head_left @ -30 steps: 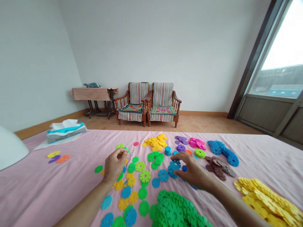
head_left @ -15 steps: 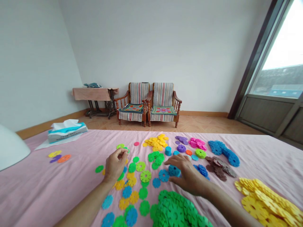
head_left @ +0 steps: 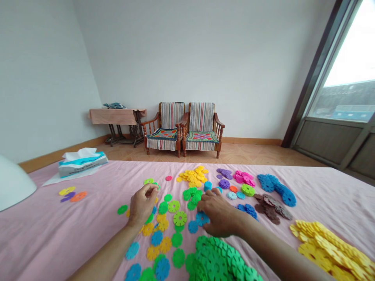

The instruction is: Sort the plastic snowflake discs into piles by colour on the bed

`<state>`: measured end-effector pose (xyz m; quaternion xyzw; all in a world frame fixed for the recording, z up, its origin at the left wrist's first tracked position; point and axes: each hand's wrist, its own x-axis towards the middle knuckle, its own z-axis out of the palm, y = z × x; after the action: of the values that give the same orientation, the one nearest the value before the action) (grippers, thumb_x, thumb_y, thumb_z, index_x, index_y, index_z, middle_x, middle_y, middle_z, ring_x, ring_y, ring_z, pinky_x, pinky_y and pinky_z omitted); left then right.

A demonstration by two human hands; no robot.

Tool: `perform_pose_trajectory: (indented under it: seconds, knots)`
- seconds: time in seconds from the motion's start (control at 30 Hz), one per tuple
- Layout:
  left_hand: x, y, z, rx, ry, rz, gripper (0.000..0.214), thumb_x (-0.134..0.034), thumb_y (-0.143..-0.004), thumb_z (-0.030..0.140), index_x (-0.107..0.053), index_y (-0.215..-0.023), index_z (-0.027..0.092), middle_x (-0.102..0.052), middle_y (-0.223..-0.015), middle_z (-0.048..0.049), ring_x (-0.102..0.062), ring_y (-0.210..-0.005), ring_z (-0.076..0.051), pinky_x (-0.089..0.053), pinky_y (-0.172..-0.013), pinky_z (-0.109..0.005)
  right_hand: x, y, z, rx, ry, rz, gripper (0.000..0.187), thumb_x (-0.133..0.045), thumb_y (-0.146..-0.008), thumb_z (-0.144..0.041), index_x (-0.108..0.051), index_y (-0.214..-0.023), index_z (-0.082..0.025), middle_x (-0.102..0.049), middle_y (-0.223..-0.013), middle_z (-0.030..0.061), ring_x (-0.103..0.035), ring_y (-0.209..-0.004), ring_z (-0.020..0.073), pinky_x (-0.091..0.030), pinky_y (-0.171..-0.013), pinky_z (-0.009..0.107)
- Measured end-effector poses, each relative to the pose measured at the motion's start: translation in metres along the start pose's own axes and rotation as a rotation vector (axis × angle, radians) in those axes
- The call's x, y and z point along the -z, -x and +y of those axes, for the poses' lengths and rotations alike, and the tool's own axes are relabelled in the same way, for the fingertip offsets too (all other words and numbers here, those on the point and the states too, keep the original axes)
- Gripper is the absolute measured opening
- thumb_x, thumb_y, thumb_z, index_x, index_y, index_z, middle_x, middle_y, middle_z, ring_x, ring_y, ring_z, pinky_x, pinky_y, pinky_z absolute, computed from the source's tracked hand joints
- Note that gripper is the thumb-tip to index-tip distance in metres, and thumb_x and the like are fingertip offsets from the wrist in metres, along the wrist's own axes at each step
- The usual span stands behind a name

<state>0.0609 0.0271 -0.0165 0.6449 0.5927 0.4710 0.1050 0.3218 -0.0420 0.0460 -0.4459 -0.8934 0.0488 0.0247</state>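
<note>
My left hand (head_left: 143, 205) is closed in a pinch above the pink cloth; what its fingertips hold, if anything, I cannot make out. Just past those fingertips lies a small green disc (head_left: 157, 186), with a lime disc (head_left: 149, 181) behind it. My right hand (head_left: 218, 212) reaches over the blue flower-shaped discs, palm down, thumb and fingers apart. One notched blue disc (head_left: 202, 218) shows between its thumb and fingers; whether they touch it is unclear. Under the palm, the blue stack is hidden. Green discs (head_left: 191, 195) lie just beyond the fingers.
Loose green, yellow and blue discs lie between my arms. A large green pile (head_left: 219, 261) is in front, yellow rows (head_left: 331, 249) at right. Brown (head_left: 271, 207), pink (head_left: 243, 177) and yellow (head_left: 193, 176) piles lie farther back. A tissue box (head_left: 83, 162) stands at left.
My right hand has moved left and lowered over the blue discs, covering the blue stack. A pale blue disc at its right is now uncovered. My left hand has stayed put.
</note>
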Motion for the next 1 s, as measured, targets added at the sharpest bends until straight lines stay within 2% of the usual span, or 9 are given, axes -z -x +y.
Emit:
perform_pose_trajectory:
  seconds: [0.2, 0.37, 0.5, 0.6, 0.67, 0.8, 0.9, 1.0]
  knots:
    - [-0.001, -0.001, -0.003, 0.004, 0.003, -0.019, 0.025, -0.050, -0.074, 0.042, -0.064, -0.075, 0.021, -0.071, -0.072, -0.0006, -0.066, -0.068, -0.019, -0.050, -0.063, -0.024, 0.004, -0.011, 0.002, 0.015, 0.003, -0.088, 0.032, -0.064, -0.062, -0.028, -0.061, -0.091, -0.014, -0.062, -0.098, 0.0136, -0.052, -0.096, 0.0297, -0.035, -0.090, 0.047]
    - [0.000, -0.001, -0.001, 0.008, 0.009, -0.009, 0.025, -0.051, -0.074, 0.042, -0.064, -0.074, 0.021, -0.071, -0.072, -0.0006, -0.066, -0.068, -0.019, -0.050, -0.063, -0.024, 0.001, -0.015, 0.005, 0.027, -0.080, -0.080, 0.037, -0.068, -0.059, -0.026, -0.061, -0.095, -0.016, -0.062, -0.096, 0.0109, -0.053, -0.094, 0.0288, -0.036, -0.089, 0.047]
    - [-0.001, -0.001, -0.001, 0.007, 0.007, -0.004, 0.025, -0.051, -0.074, 0.041, -0.064, -0.074, 0.021, -0.071, -0.071, -0.0003, -0.066, -0.067, -0.018, -0.050, -0.062, -0.024, 0.001, -0.012, 0.009, 0.006, -0.214, -0.001, 0.028, -0.067, -0.062, -0.016, -0.064, -0.090, -0.017, -0.064, -0.098, 0.0087, -0.055, -0.096, 0.0256, -0.038, -0.088, 0.042]
    - [-0.002, -0.001, -0.002, 0.007, 0.010, -0.006, 0.024, -0.051, -0.074, 0.041, -0.064, -0.074, 0.021, -0.071, -0.070, 0.0002, -0.066, -0.066, -0.018, -0.049, -0.062, -0.023, 0.000, -0.007, 0.021, -0.053, -0.375, 0.083, 0.012, -0.061, -0.069, -0.013, -0.065, -0.079, -0.018, -0.066, -0.082, 0.0023, -0.060, -0.080, 0.0161, -0.043, -0.072, 0.027]
    - [-0.002, -0.001, -0.001, 0.008, 0.016, -0.011, 0.024, -0.051, -0.075, 0.041, -0.064, -0.074, 0.021, -0.070, -0.070, 0.0003, -0.066, -0.066, -0.018, -0.049, -0.061, -0.023, -0.001, -0.002, 0.034, -0.121, -0.480, 0.164, 0.008, -0.056, -0.075, -0.016, -0.063, -0.078, -0.017, -0.064, -0.073, -0.0003, -0.058, -0.069, 0.0120, -0.042, -0.061, 0.022]
    - [-0.001, 0.000, 0.000, 0.011, 0.024, -0.009, 0.024, -0.051, -0.074, 0.040, -0.064, -0.074, 0.020, -0.070, -0.068, 0.0001, -0.066, -0.065, -0.018, -0.049, -0.061, -0.023, -0.011, 0.009, 0.065, -0.281, -0.626, 0.310, 0.012, -0.053, -0.080, -0.023, -0.061, -0.080, -0.015, -0.063, -0.068, 0.0003, -0.054, -0.059, 0.0104, -0.040, -0.053, 0.021]
    - [-0.001, 0.000, 0.000, 0.023, 0.029, -0.012, 0.025, -0.051, -0.074, 0.041, -0.065, -0.075, 0.020, -0.070, -0.069, -0.0004, -0.066, -0.066, -0.018, -0.049, -0.061, -0.023, -0.023, 0.014, 0.077, -0.342, -0.702, 0.321, 0.013, -0.055, -0.078, -0.024, -0.062, -0.077, -0.014, -0.063, -0.063, 0.0006, -0.053, -0.055, 0.0102, -0.039, -0.051, 0.021]
    - [-0.001, -0.001, -0.002, 0.023, 0.023, -0.017, 0.025, -0.051, -0.074, 0.041, -0.064, -0.075, 0.020, -0.070, -0.071, -0.0009, -0.066, -0.068, -0.018, -0.049, -0.062, -0.024, -0.032, 0.016, 0.076, -0.374, -0.739, 0.304, 0.014, -0.055, -0.075, -0.023, -0.065, -0.074, -0.013, -0.063, -0.060, 0.0001, -0.053, -0.053, 0.0102, -0.037, -0.049, 0.020]
